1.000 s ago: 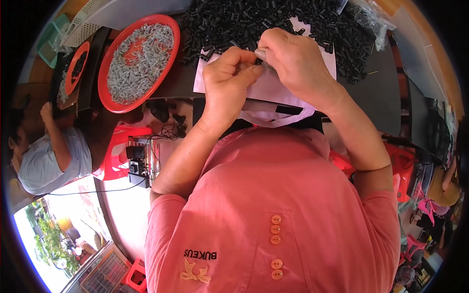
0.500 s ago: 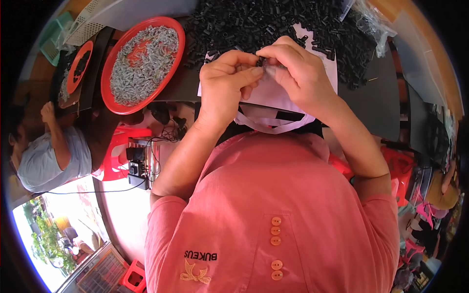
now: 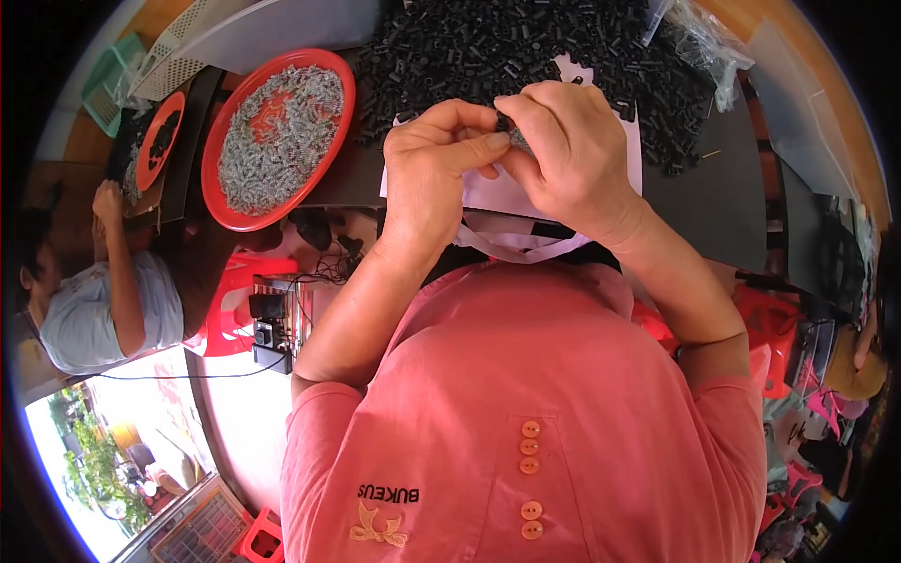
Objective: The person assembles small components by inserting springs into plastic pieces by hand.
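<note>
My left hand [image 3: 424, 161] and my right hand [image 3: 574, 150] meet over a pale fabric bag [image 3: 497, 197] at the table's near edge. Thumb and forefinger of the left pinch a small black plastic part [image 3: 503, 122]. The right hand's fingers curl round a small grey metal piece [image 3: 518, 141], pressed against the black part; the fingers hide most of both. Just beyond the hands spreads a large heap of small black plastic parts [image 3: 488, 52]. On the left stands a red round tray [image 3: 212, 155] holding many small silvery metal pieces [image 3: 272, 141].
Clear plastic bags [image 3: 709, 56] lie at the heap's right, on the dark table [image 3: 694, 211]. A second red tray [image 3: 145, 169] with black parts sits far left, near a co-worker in a pale shirt [image 3: 113, 314]. A red stool [image 3: 225, 305] stands below the table.
My right hand has closed in toward the left and its fingers have turned over the small parts. My left hand stays nearly in place. The whole view has shifted slightly.
</note>
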`<state>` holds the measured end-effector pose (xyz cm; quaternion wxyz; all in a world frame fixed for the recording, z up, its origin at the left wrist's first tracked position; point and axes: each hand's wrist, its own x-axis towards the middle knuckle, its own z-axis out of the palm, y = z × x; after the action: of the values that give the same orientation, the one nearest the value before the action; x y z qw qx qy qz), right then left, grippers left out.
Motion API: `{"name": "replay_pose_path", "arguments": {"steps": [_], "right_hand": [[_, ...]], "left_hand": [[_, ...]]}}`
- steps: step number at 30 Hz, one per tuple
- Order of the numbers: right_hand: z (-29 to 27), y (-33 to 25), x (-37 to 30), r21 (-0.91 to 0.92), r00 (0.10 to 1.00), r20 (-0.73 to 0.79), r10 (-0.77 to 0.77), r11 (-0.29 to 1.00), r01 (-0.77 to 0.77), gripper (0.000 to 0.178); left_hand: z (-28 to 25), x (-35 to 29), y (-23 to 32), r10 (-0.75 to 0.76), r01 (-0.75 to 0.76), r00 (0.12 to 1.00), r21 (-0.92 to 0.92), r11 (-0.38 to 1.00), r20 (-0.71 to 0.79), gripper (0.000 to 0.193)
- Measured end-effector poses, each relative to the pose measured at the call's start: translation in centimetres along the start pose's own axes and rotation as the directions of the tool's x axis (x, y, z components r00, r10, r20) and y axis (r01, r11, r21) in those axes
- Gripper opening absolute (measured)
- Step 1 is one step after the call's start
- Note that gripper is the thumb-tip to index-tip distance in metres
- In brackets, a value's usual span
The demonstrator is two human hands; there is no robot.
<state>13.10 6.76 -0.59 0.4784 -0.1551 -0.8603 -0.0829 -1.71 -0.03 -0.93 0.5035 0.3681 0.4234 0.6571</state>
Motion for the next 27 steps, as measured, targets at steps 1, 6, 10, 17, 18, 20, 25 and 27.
{"name": "replay_pose_path", "arguments": {"steps": [1, 6, 10, 17, 18, 20, 25, 27], "right_hand": [[0.0, 0.0, 0.0, -0.001, 1.0, 0.0, 0.001, 1.0, -0.001, 0.037], [-0.2, 0.2, -0.3, -0.045, 0.999, 0.053, 0.004, 0.999, -0.002, 0.038], [-0.2, 0.2, -0.3, -0.011, 0.999, 0.045, 0.029, 1.0, -0.028, 0.038], [-0.2, 0.2, -0.4, -0.005, 1.0, 0.032, -0.002, 1.0, 0.002, 0.036], [-0.2, 0.2, -0.4, 0.001, 1.0, 0.012, -0.016, 1.0, 0.016, 0.035], [-0.3, 0.2, -0.5, 0.008, 1.0, -0.003, -0.022, 1.0, 0.022, 0.034], [-0.6, -0.4, -0.7, 0.055, 1.0, 0.017, -0.023, 0.998, 0.022, 0.028], [-1.0, -0.6, -0.8, 0.07, 0.999, 0.026, -0.023, 0.997, 0.022, 0.028]], "left_hand": [[0.0, 0.0, 0.0, -0.008, 0.008, 1.0, -0.002, 1.0, 0.006, 0.013], [0.0, 0.0, -0.1, -0.051, 0.052, 0.999, -0.032, 0.998, 0.012, 0.012], [0.0, 0.0, 0.2, -0.063, 0.064, 0.998, -0.048, 0.997, 0.021, 0.012], [-0.2, 0.0, 0.3, -0.077, 0.078, 0.996, -0.012, 0.997, 0.044, 0.011], [0.0, -0.1, 0.4, -0.1, 0.099, 0.994, 0.01, 0.995, 0.04, 0.01], [0.1, -0.4, 0.4, -0.12, 0.119, 0.992, 0.033, 0.992, 0.036, 0.009], [0.3, -0.7, 0.1, -0.079, 0.071, 0.993, 0.088, 0.994, 0.088, 0.004], [0.4, -1.2, 0.1, -0.082, 0.074, 0.991, 0.086, 0.994, 0.102, 0.004]]}}
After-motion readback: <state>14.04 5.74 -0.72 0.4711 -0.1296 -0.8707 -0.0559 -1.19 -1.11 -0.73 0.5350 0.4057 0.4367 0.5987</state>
